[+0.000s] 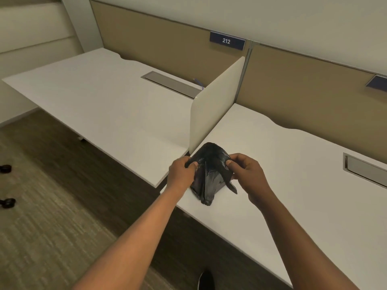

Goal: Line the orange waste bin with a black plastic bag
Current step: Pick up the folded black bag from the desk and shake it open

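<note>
A crumpled black plastic bag (210,174) is held just above the near corner of the right white desk (293,185). My left hand (181,174) pinches its left edge between thumb and fingers. My right hand (248,174) pinches its upper right edge the same way. The bag is still bunched and folded, with its lower end hanging down to the desk surface. No orange waste bin is in view.
A white divider panel (215,105) stands between the right desk and the left white desk (100,101). Tan partition walls (167,45) run along the back, one with a "212" sign (227,40). Carpet floor (52,227) lies at left, with chair casters (7,203).
</note>
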A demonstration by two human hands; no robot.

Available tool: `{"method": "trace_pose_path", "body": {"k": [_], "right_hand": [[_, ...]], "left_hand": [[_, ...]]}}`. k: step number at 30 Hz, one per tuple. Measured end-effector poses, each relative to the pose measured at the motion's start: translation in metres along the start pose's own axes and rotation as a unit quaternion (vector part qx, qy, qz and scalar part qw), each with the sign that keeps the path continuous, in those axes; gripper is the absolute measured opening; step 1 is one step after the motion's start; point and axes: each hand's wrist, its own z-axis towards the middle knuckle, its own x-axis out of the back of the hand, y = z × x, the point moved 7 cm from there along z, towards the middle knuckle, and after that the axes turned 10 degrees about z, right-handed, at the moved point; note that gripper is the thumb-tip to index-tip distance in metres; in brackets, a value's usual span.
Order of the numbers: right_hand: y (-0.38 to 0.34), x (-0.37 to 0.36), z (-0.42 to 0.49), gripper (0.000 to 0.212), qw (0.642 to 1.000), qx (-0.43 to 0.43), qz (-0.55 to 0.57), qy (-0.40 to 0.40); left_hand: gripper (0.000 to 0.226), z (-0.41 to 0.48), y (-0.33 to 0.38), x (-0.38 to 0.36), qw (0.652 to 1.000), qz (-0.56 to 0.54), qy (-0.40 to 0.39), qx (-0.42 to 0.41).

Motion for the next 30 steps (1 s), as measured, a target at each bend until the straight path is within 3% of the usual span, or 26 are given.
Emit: {"method": "trace_pose_path", "body": {"k": [8,15,20,22,25,28,30], "right_hand": [[-0.014,0.018,-0.031,0.02,0.998,0.007,0.028,0.062],[-0.02,0.015,-0.049,0.019,0.993,0.026,-0.048,0.105],[-0.038,0.0,-0.075,0.043,0.982,0.034,-0.097,0.161],[-0.05,-0.019,-0.088,0.049,0.986,0.042,-0.078,0.138],[-0.067,-0.058,-0.108,0.047,0.999,0.04,-0.014,0.023],[-0.078,-0.091,-0.124,0.042,0.996,0.044,0.005,-0.083],[-0.079,-0.098,-0.129,0.041,0.994,0.05,-0.027,-0.089]], "left_hand": [[0.014,-0.029,0.006,0.067,0.995,-0.078,-0.059,0.016],[0.017,-0.064,0.029,0.114,0.993,-0.095,-0.069,0.002],[0.017,-0.086,0.048,0.128,0.986,-0.152,-0.071,0.007],[0.022,-0.094,0.053,0.128,0.982,-0.176,-0.07,0.016],[0.025,-0.107,0.06,0.124,0.975,-0.21,-0.073,0.022],[0.026,-0.118,0.067,0.117,0.982,-0.173,-0.082,0.005],[0.027,-0.124,0.069,0.115,0.983,-0.164,-0.087,0.001]]}}
